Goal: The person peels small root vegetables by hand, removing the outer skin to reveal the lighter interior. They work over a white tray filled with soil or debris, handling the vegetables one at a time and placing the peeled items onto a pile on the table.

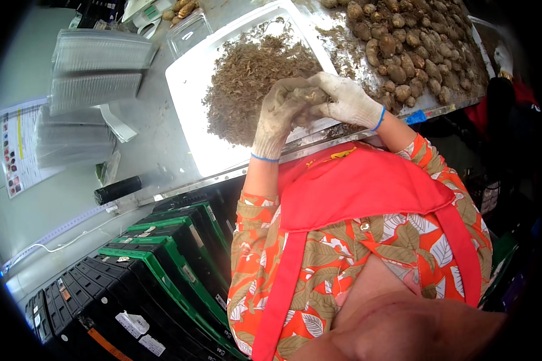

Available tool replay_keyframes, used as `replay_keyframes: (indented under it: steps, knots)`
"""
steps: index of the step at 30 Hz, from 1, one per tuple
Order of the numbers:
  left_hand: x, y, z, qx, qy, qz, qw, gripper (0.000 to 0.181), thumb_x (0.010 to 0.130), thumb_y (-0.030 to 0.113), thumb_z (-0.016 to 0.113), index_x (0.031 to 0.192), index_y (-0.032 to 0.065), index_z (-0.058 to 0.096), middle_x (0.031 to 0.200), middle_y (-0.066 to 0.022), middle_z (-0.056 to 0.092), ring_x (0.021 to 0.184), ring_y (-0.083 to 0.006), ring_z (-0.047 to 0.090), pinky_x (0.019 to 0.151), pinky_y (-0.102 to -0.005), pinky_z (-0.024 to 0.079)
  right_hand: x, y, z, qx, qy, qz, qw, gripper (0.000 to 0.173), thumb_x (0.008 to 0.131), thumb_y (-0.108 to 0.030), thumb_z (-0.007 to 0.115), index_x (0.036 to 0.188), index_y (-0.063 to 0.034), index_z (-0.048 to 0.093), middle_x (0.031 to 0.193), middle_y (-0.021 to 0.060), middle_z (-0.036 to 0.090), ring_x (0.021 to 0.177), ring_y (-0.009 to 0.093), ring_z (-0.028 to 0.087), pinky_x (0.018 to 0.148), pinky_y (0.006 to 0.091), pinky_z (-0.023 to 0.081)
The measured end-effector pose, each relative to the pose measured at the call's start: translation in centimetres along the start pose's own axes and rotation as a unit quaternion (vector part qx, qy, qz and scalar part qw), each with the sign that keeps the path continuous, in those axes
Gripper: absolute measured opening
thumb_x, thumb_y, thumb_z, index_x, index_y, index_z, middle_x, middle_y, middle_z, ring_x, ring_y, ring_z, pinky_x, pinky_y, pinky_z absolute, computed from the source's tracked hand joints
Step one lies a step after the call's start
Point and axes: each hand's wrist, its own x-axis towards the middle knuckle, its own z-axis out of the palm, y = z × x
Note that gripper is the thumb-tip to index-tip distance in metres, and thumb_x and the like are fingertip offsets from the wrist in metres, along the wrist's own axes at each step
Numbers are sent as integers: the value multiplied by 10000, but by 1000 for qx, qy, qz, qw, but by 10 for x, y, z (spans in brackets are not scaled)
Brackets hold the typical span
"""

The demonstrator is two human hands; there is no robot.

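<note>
Both my hands wear soiled white knit gloves with blue cuffs. My left hand [273, 110] and my right hand [348, 100] meet over the near right part of a white plastic tray [187, 97]. Between their fingers is a small brown root, apparently a taro corm [314, 95], partly hidden by the gloves. Under and beyond my left hand, a heap of brown fibrous skin scraps [253, 72] covers much of the tray floor. To the right of the tray lies a large pile of small, soil-coated taro corms [406, 54], with loose scraps around it.
Stacks of clear plastic containers [97, 58] stand to the left, near a printed sheet [25, 149] and a black roll [117, 190]. A clear lidded box [189, 35] sits behind the tray. Black and green crates [162, 252] stand below the table edge. Another person's gloved hand [503, 58] shows at right.
</note>
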Motion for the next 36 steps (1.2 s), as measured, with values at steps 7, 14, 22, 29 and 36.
replay_keyframes:
  steps: [7, 14, 22, 29, 36]
  knots:
    - [2, -8, 5, 138, 51, 5, 989, 216, 872, -20, 538, 1082, -10, 587, 921, -103, 653, 637, -127, 644, 503, -221, 540, -6, 21, 10, -26, -1, -45, 999, 559, 786, -258, 790, 1225, -5, 552, 1122, 192, 632, 1040, 331, 642, 844, 370, 529]
    - [3, -14, 8, 75, 85, 8, 994, 221, 883, -11, 493, 1070, -16, 611, 884, -96, 658, 629, -125, 644, 491, -216, 529, -10, 26, 19, 247, -44, 50, 967, 543, 846, -201, 779, 1280, 12, 532, 1123, 103, 648, 1059, 183, 623, 869, 288, 516]
    - [5, -15, -12, 205, 191, 21, 960, 157, 926, 102, 591, 1025, 30, 689, 913, -86, 682, 764, -140, 668, 609, -268, 547, -21, 47, 24, 470, -45, 123, 873, 511, 893, -40, 681, 1354, 3, 465, 1033, 114, 669, 833, 139, 674, 705, 288, 578]
    - [12, -37, -43, 420, 215, 296, 830, 136, 909, 132, 652, 976, 31, 713, 989, -94, 689, 927, -191, 648, 825, -310, 504, -32, 41, 13, 607, -118, 110, 778, 525, 875, -155, 726, 1321, 28, 517, 1014, 115, 679, 839, 184, 685, 703, 292, 578]
    - [-1, -22, 1, 285, 87, 114, 948, 209, 898, 104, 615, 1062, -10, 681, 964, -69, 696, 865, -132, 618, 786, -275, 496, -39, 49, 19, 607, -113, 107, 780, 451, 900, -182, 719, 1262, 11, 533, 892, 100, 666, 743, 179, 678, 626, 275, 574]
